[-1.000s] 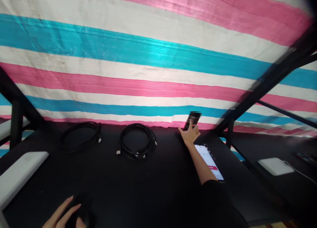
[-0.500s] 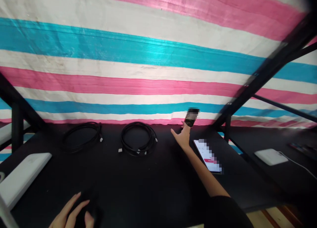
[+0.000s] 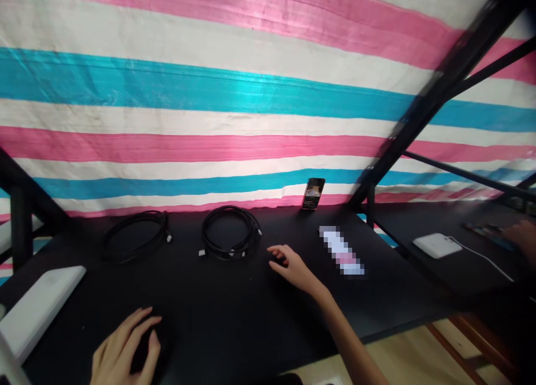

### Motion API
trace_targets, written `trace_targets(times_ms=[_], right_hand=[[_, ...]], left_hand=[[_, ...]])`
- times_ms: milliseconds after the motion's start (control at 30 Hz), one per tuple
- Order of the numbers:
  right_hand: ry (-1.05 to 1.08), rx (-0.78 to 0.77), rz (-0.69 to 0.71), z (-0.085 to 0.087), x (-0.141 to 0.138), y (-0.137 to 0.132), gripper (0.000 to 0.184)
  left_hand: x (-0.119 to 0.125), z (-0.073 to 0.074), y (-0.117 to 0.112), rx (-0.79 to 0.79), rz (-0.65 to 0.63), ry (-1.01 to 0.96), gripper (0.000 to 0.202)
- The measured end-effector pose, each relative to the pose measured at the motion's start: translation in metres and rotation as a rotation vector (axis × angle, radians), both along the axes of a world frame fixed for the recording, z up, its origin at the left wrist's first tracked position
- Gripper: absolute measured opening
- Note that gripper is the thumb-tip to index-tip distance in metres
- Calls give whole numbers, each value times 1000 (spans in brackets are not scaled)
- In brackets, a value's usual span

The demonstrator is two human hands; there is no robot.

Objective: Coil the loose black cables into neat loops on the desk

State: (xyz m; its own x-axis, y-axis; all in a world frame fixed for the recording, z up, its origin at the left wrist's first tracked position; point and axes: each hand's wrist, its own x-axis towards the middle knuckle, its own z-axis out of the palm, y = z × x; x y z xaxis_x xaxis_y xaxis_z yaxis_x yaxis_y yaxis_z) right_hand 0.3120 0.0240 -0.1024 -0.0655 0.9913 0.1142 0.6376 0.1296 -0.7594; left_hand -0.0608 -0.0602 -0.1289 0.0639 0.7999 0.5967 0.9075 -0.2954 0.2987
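My left hand [image 3: 123, 349] rests at the near left of the black table [image 3: 234, 312], its fingers curled over a dark rounded object [image 3: 146, 343] that I cannot make out. My right hand [image 3: 293, 266] hovers low over the table's middle with fingers loosely bent and nothing in it. Behind it a small phone [image 3: 313, 193] leans upright against the striped sheet. A second phone [image 3: 341, 250] lies flat with a lit screen to the right of my right hand. Two coiled black cables, one at the centre [image 3: 229, 241] and one further left [image 3: 134, 241], lie at the back.
A pink, white and blue striped sheet [image 3: 234, 95] hangs behind the table. Black frame bars [image 3: 422, 100] slant at the right. A white flat box [image 3: 39, 307] sits at the left, another white box [image 3: 436, 244] with a wire on the right table, where another person's hand [image 3: 521, 234] shows.
My right hand let go of the small phone leaning on the sheet and drew back toward me over the table. My left hand stayed on the dark object.
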Motion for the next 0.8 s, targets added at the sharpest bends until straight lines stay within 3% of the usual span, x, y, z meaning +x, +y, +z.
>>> trace_targets(times_ms=[167,333,633,800], right_hand=[[78,-50,-115,3,-23,-54,32],[95,-45,-216,-6,-34,-68,33],[90,-47,-233,-8,-34,-64,35],[118,-82,-177,-3,-31,-60,40]], left_hand=[[-27,15,68,-172,182,88,49],[-47,28,119,-329,265,220,59],[-48,43,126,-329,232,243,47],[-34,50,116,-311,104,71,39]])
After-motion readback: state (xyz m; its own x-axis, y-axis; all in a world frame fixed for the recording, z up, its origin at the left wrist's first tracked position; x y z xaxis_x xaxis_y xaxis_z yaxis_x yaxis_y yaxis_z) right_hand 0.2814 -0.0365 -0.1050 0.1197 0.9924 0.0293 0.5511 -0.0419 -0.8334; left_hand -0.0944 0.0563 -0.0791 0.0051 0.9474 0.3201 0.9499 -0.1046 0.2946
